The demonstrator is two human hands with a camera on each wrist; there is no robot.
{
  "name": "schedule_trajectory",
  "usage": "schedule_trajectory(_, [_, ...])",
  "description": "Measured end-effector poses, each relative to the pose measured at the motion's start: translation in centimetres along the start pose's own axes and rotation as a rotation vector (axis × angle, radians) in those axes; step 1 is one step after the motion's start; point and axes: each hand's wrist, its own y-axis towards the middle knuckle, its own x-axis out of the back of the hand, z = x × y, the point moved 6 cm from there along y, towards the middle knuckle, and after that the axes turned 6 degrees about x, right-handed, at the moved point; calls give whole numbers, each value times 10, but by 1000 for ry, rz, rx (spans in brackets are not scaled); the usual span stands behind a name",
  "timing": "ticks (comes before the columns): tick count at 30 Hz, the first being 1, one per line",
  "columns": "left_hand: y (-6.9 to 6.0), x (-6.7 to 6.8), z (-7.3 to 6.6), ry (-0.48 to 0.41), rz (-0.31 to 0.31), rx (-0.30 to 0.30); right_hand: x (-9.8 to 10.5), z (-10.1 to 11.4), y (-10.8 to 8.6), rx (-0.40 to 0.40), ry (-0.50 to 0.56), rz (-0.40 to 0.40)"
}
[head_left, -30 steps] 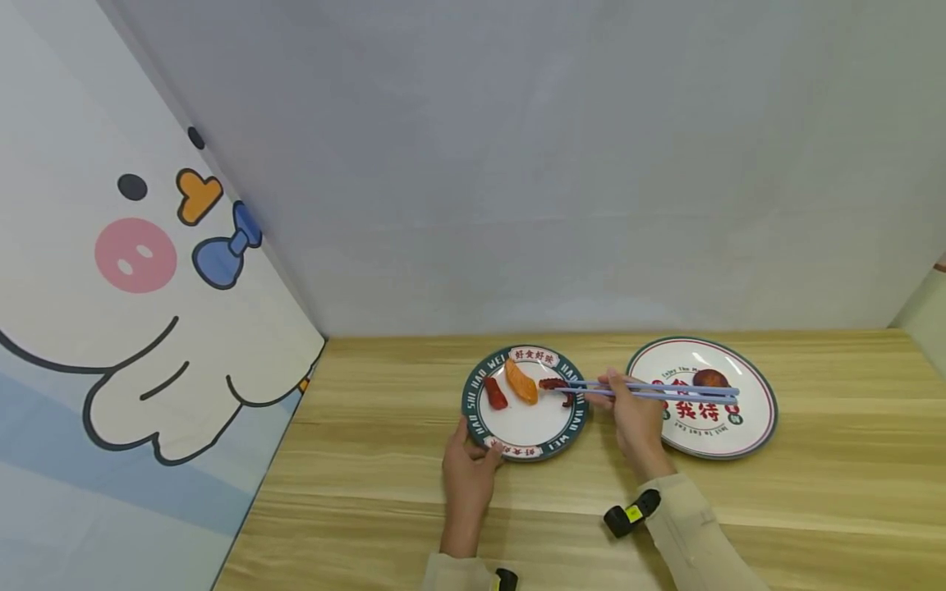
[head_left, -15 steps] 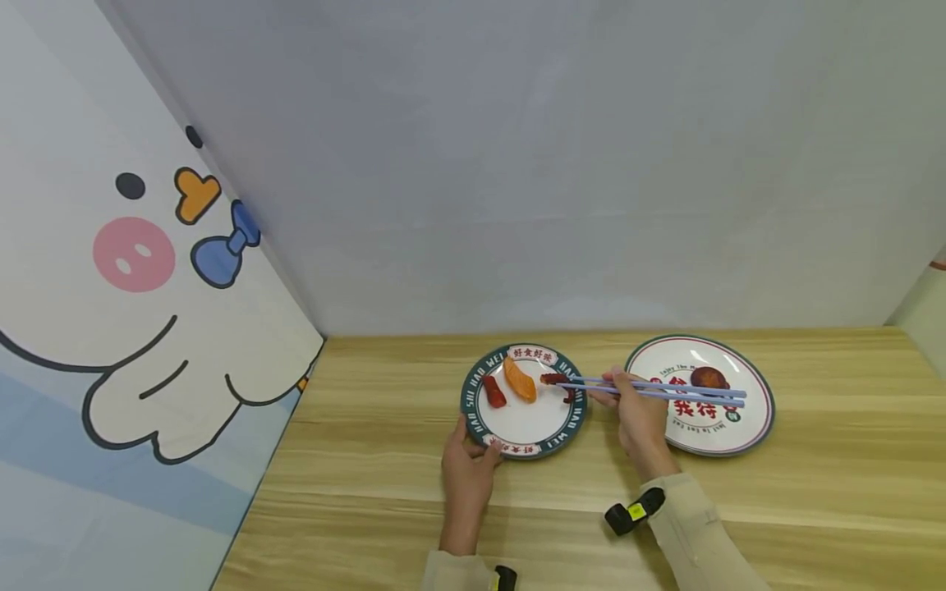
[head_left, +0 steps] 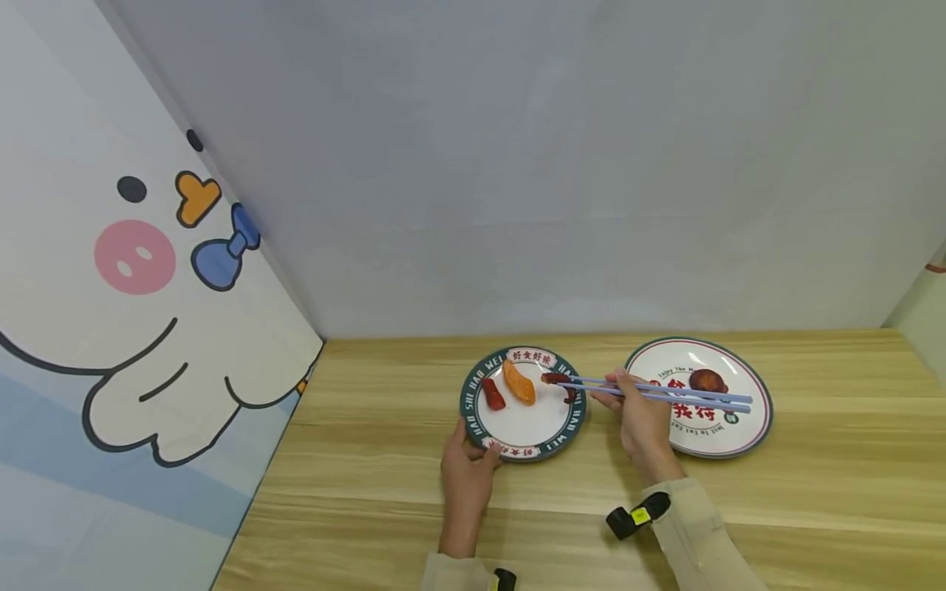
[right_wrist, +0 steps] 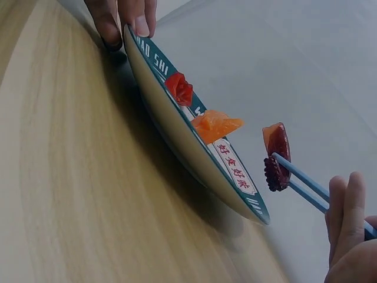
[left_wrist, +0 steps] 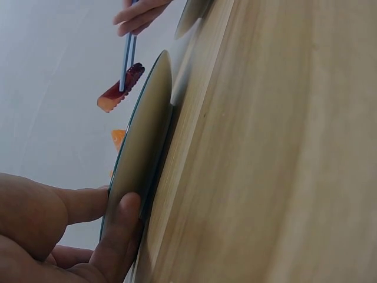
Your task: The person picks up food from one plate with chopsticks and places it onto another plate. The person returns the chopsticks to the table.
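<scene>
At the near side, two beige sleeves came in, each with a black device at the wrist. The left hand was pinching the near left rim of the small plate; in the left wrist view, one finger lay against its underside. The right hand had its fingers closed around a pair of pale blue chopsticks, and their back ends reached over the large plate.

The small plate stood on the wooden counter, with a dark green lettered rim. A red piece lay on its left part, and beside it was a longer orange piece. Between the chopstick tips was a dark red piece with a bumpy edge. It was above the right part of the small plate, and both wrist views showed it apart from the surface.

To the right, the large plate, white with red characters, carried a round brown piece. Behind the counter hung a pale grey cloth, and at the left was a panel printed with a white cartoon figure.
</scene>
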Motion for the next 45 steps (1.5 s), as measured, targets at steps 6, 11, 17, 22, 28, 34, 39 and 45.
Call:
schedule_trajectory(6, [-1,0,0,-8,2,-3,2,1,-1,-33,-7,-24])
schedule_trajectory(11, [0,-1,0,-18,9,6,4,3,-2,-36,16,-31])
schedule_trajectory(17, [0,-1,0,-20,10,4,5,6,-2,-36,76,-29])
schedule_trajectory(22, [0,-1,-1,-15,4,-18,7,9,0,-39,135,-38])
schedule_trajectory(28, [1,-1,-3,7,-7,-46,9,13,1,-32,162,-37])
schedule_trajectory(34, [1,-2,-2,9,-1,-39,12,18,0,-25,175,-28])
schedule_trajectory(39, [0,-2,-1,-1,4,-23,16,20,-1,-47,218,-27])
schedule_trajectory(45, [-1,-1,-1,17,5,-17,20,23,1,-42,233,-41])
